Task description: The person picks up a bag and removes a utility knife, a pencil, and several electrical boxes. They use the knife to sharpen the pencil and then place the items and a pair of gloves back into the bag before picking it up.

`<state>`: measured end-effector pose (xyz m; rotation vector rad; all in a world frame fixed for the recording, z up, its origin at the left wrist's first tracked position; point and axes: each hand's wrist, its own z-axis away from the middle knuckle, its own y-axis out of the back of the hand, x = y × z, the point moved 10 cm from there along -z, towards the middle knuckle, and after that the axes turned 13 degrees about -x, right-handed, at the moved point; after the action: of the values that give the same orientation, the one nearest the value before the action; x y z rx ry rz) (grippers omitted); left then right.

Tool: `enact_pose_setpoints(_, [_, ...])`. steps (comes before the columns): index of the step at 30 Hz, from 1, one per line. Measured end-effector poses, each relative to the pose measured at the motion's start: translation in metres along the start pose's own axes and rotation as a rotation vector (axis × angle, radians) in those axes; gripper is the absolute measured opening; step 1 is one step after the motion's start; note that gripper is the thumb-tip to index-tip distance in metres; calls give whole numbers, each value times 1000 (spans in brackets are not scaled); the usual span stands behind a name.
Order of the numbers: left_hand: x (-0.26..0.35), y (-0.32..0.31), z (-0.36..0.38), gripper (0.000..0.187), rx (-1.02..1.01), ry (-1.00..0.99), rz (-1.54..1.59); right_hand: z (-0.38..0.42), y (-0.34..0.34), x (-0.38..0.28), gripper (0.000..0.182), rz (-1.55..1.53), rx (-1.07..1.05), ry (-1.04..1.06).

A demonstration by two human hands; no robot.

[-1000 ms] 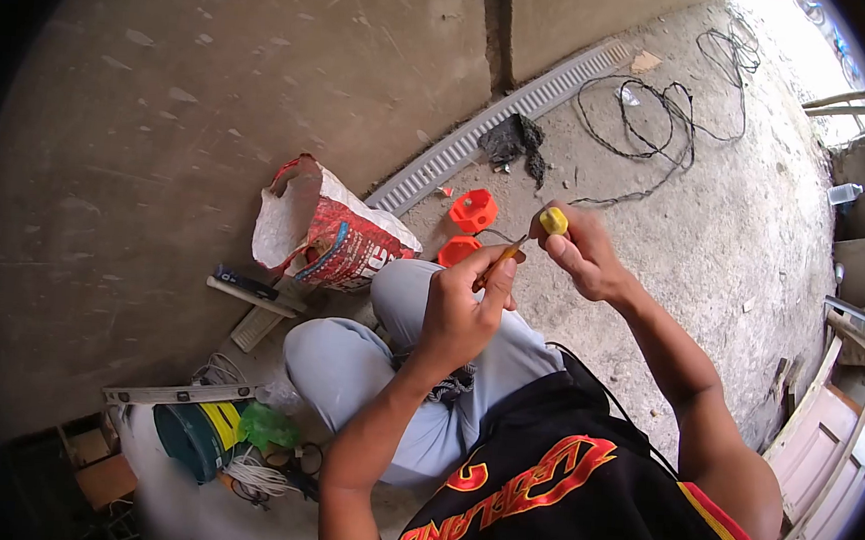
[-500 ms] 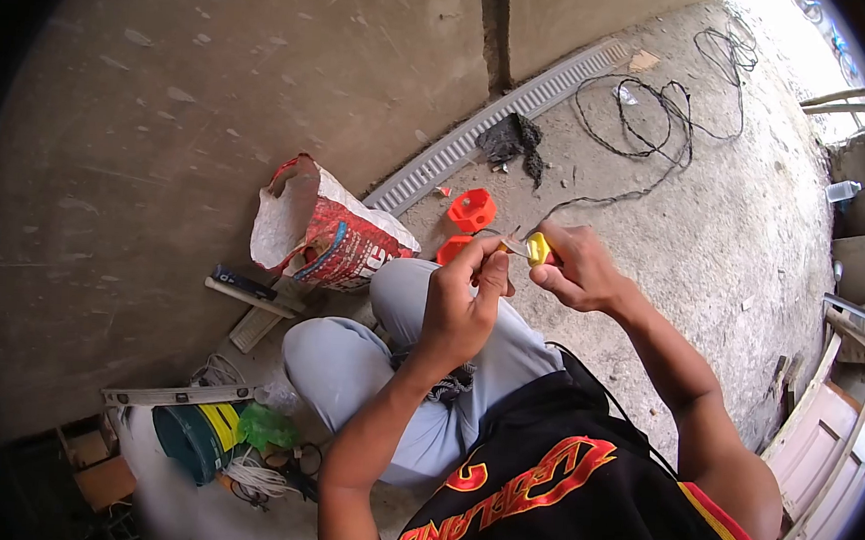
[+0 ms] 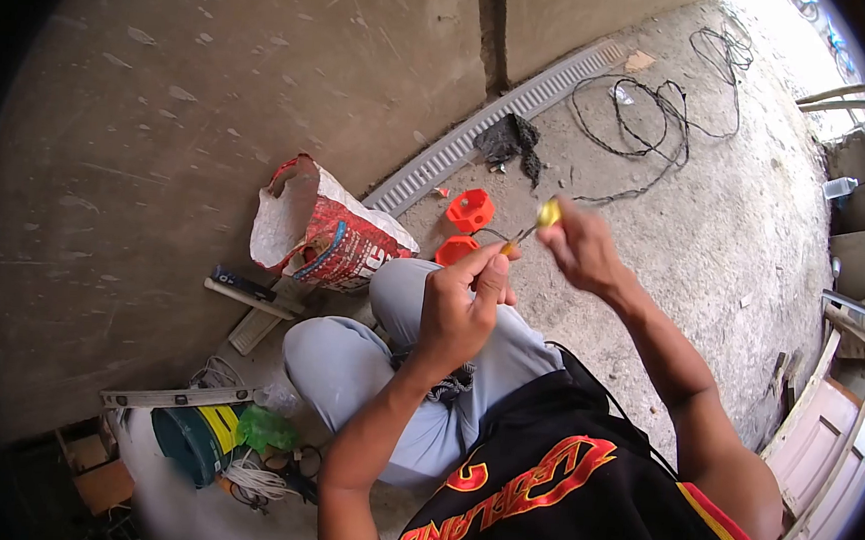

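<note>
My left hand (image 3: 466, 297) is closed in a pinch on a small yellow piece (image 3: 508, 248) in front of my knees. Up and to the right of it, my right hand (image 3: 584, 249) is wrapped round a yellow-handled tool (image 3: 549, 214), blurred by motion. A thin dark strand runs between the tool and the yellow piece. Two orange boxes lie on the floor just beyond my left hand, one farther off (image 3: 470, 210) and one nearer (image 3: 456, 251), partly hidden by my fingers.
A red and white sack (image 3: 339, 238) stands by the wall. Behind the boxes are a grey slotted channel (image 3: 493, 119) and black plastic (image 3: 509, 143). Black cable (image 3: 684, 137) loops over the floor. A green container (image 3: 190, 444) and white cord (image 3: 257, 481) lie lower left.
My right hand has moved up and slightly right with the yellow-handled tool, away from my left hand. My left hand has stayed nearly still.
</note>
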<state>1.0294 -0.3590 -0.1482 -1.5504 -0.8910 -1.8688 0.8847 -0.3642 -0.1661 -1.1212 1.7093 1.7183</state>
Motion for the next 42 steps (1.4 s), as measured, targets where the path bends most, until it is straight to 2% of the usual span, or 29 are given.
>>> enact_pose_setpoints(2, [7, -1, 3, 27, 3, -17, -24, 1, 21, 16, 44, 24, 133, -74])
enact_pose_setpoints(5, [14, 4, 1, 25, 66, -103, -154, 6, 22, 1, 39, 67, 56, 30])
enact_pose_setpoints(7, [14, 5, 1, 24, 78, -96, -134, 6, 13, 7, 41, -40, 18, 30])
enact_pose_setpoints(9, [13, 9, 1, 24, 96, -86, -118, 6, -5, 16, 39, -579, -5, -26])
enact_pose_setpoints(11, [12, 8, 1, 24, 88, -74, -114, 2, -8, 2, 33, -695, -39, -70])
enact_pose_setpoints(13, [10, 7, 1, 24, 89, -88, -122, -2, -24, -5, 22, -887, -174, -112])
enact_pose_setpoints(18, [9, 8, 1, 25, 81, -115, -163, -10, -24, -8, 17, -895, -200, -78])
enact_pose_setpoints(20, [-9, -4, -4, 28, -93, 20, 178, -15, -18, -20, 15, -890, -202, 56])
enact_pose_setpoints(21, [-8, -2, -4, 28, -90, 19, 179, -16, -19, -20, 15, -889, -206, 57])
enact_pose_setpoints(23, [-7, 1, -3, 31, -78, 18, 142, -16, -10, -3, 16, -886, -29, -27])
enact_pose_setpoints(24, [-7, 2, -3, 31, -78, 17, 141, -16, -9, -3, 16, -885, -29, -27])
enact_pose_setpoints(26, [-8, -1, -5, 30, -117, 11, 263, -13, 6, -16, 30, -367, 1, 32])
enact_pose_setpoints(27, [-8, -2, -5, 30, -118, 12, 263, -12, 8, -16, 30, -367, 2, 31])
enact_pose_setpoints(29, [-5, -2, -5, 30, -103, 29, 271, -10, 0, -37, 47, -159, -145, 162])
enact_pose_setpoints(30, [-7, -2, -6, 30, -105, 30, 270, -9, -6, -34, 59, -160, -213, 80])
enact_pose_setpoints(42, [-9, 1, -7, 29, -83, -18, 205, -10, -15, -26, 62, 122, -240, 160])
